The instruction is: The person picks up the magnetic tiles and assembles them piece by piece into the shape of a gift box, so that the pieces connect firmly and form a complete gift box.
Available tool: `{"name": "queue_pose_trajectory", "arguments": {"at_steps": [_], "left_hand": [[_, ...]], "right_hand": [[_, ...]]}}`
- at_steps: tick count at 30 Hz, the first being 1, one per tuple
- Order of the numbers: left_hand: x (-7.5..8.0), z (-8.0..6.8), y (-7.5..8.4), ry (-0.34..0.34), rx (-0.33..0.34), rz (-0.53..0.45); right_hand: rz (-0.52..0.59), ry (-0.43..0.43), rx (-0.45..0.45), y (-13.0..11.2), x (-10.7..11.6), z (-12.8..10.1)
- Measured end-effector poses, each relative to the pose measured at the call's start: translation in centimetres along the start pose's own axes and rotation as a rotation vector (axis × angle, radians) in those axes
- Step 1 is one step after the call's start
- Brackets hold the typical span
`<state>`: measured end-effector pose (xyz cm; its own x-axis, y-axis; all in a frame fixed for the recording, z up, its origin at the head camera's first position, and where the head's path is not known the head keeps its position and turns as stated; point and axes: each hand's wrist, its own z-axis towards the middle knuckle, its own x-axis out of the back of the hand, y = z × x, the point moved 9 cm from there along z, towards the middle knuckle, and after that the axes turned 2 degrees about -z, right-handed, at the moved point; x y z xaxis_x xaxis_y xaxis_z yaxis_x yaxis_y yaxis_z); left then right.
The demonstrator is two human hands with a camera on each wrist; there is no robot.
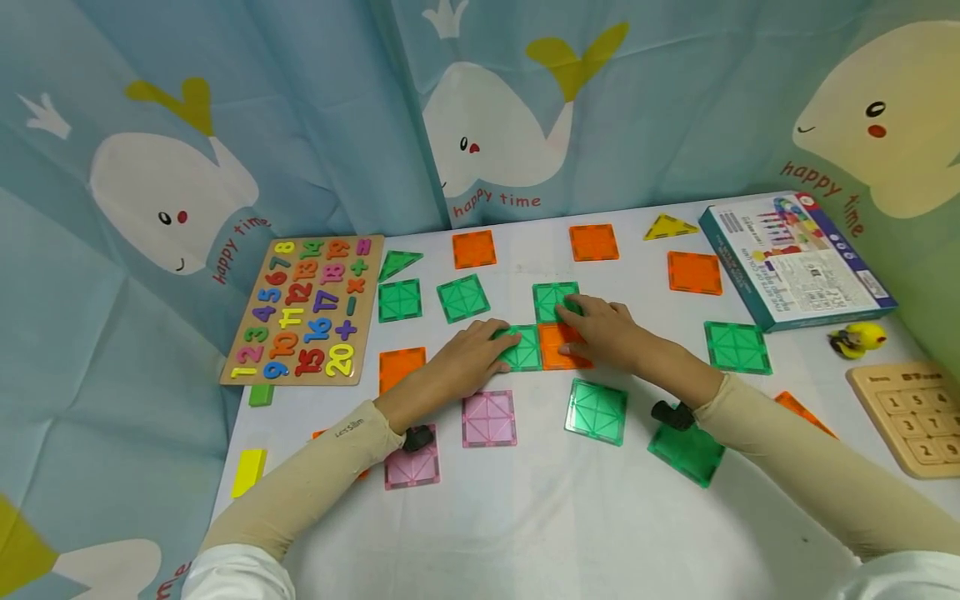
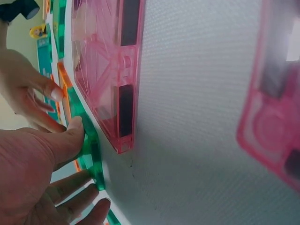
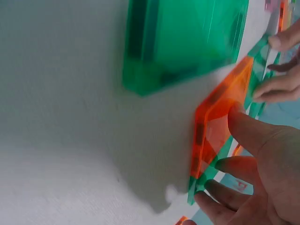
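Curtain [image 1: 315, 125] — "happy time"; number board [image 1: 303, 308] — 1 to 20.

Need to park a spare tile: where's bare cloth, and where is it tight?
Free: the near edge of the white table, below the pink tile and green tile. Crowded: the centre, where left hand and right hand press joined tiles.

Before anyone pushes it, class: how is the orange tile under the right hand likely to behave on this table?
The orange tile looks like stiff, flat plastic, so it should slide rather than bend or roll. The right hand presses it beside a green tile; if the dark bars in the edges are magnets, it may snap to that neighbour. It probably weighs little.
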<state>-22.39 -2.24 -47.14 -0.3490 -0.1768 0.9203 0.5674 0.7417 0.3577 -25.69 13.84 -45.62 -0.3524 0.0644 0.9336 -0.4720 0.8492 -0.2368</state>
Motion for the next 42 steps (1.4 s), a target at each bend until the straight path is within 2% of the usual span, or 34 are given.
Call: {"name": "queue_pose_trajectory", "arguments": {"at_steps": [5, 9, 11, 13, 15, 17, 19, 23, 28, 33, 37, 42], "left_hand": [[0.1, 0.1, 0.0, -0.004, -0.009, -0.014], [0.9, 0.2, -0.8, 0.031, -0.011, -0.086], [1.6, 0.2, -1.9, 0.088, 0.031, -0.104], [2.5, 0.1, -3.3, 0.159, 0.11, -0.119], [3.0, -0.2, -4.8, 0.195, 0.206, -0.11], [3.1, -0.2, -5.8, 0.187, 0.278, -0.104], [2.6, -0.1, -6.3, 0.146, 0.311, -0.105], [1.8, 1.0, -5.6, 0.077, 0.284, -0.093], [1.1, 2.5, -3.1, 0.034, 0.197, -0.042], [0.3, 2.7, -1.1, 0.003, 0.121, 0.015], [0.0, 2.6, -1.0, -0.001, 0.128, 0.047], [0.0, 2.6, -0.9, -0.028, 0.134, 0.042]], "right_hand": [[-0.016, 0.031, 0.025, -0.5, 0.0, -0.6], [-0.01, 0.038, 0.024, -0.4, -0.1, -0.7], [-0.007, 0.039, 0.025, -0.4, -0.2, -0.7], [0.0, 0.042, 0.027, -0.3, -0.2, -0.7], [0.001, 0.047, 0.029, -0.3, -0.2, -0.7], [0.0, 0.051, 0.029, -0.2, -0.3, -0.7], [-0.004, 0.05, 0.027, -0.2, -0.4, -0.7], [-0.012, 0.04, 0.017, -0.2, -0.4, -0.6], [-0.003, 0.024, 0.004, -0.1, -0.4, -0.5], [-0.011, 0.03, 0.014, -0.4, -0.3, -0.5], [-0.012, 0.021, 0.013, -0.4, -0.2, -0.5], [-0.006, 0.001, 0.031, -0.1, 0.4, -0.1]]}}
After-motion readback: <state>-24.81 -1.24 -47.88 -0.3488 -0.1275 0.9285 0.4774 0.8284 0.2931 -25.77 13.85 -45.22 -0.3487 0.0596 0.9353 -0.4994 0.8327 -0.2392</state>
